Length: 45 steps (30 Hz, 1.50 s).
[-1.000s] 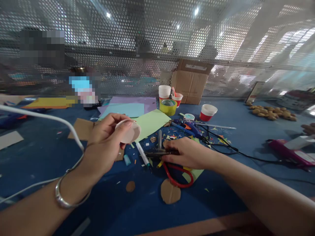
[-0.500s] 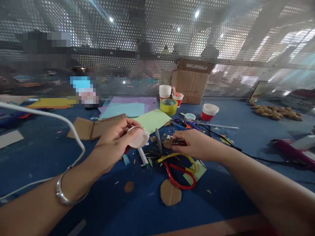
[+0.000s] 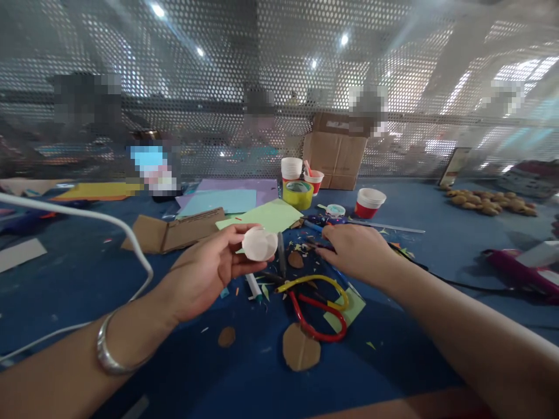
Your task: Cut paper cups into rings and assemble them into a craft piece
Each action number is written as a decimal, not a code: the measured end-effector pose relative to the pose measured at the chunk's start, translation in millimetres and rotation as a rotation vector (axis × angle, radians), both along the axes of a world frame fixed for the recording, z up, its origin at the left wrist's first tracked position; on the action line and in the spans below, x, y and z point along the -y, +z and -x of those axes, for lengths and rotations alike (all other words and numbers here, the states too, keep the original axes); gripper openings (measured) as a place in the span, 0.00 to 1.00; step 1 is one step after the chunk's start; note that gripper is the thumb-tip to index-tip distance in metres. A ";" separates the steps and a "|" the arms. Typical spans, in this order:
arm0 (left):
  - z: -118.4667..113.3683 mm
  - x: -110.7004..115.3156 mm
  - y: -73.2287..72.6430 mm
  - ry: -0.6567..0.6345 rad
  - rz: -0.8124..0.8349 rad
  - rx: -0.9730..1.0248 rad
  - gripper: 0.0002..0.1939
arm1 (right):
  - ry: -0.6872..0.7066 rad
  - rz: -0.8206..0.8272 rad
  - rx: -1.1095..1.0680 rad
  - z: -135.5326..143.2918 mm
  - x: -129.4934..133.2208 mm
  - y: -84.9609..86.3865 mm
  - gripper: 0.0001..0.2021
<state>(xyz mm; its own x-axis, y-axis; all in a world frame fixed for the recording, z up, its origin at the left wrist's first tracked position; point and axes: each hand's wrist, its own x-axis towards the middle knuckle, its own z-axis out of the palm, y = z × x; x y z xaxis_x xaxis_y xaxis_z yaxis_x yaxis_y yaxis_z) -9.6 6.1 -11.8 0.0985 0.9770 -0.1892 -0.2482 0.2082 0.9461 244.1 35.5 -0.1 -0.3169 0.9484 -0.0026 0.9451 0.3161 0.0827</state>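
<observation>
Well, mesh (image 3: 209,87) backs the blue table (image 3: 196,372); left hand (image 3: 207,270) grasps a white disc (image 3: 259,244); right hand (image 3: 358,249): grip unclear.

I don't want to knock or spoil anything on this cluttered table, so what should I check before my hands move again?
1. White round piece held by left hand: ok.
2. Right hand empty: cannot tell, fingertips unclear.
3. Red scissor handle off the larger cardboard disc: not ok, overlaps its edge.
4. Blue table free of scraps: not ok.
5. Red-and-white paper cup upright: ok.
</observation>
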 end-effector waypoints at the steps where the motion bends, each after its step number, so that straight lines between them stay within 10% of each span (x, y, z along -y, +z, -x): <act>1: -1.2 1.6 0.7 -0.006 0.016 0.016 0.15 | 0.020 -0.040 -0.056 1.8 2.4 0.7 0.16; 14: -5.9 14.5 5.6 -0.169 0.044 0.126 0.17 | 0.742 -0.205 -0.701 14.1 14.6 -25.4 0.11; 19: -0.5 17.4 4.3 -0.241 0.006 0.108 0.29 | 0.800 -0.315 -0.788 15.2 17.3 -24.6 0.10; 45: -7.6 25.3 3.7 -0.219 -0.179 -0.076 0.26 | 0.845 -0.384 -0.715 24.2 31.0 -18.2 0.09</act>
<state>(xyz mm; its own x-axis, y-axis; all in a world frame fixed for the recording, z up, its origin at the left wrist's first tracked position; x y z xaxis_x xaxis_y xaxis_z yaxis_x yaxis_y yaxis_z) -2.0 -19.3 -8.0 0.3029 0.9525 -0.0307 -0.1431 0.0773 0.9867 219.9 4.5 -18.3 -0.6604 0.3352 0.6719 0.3163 0.9358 -0.1559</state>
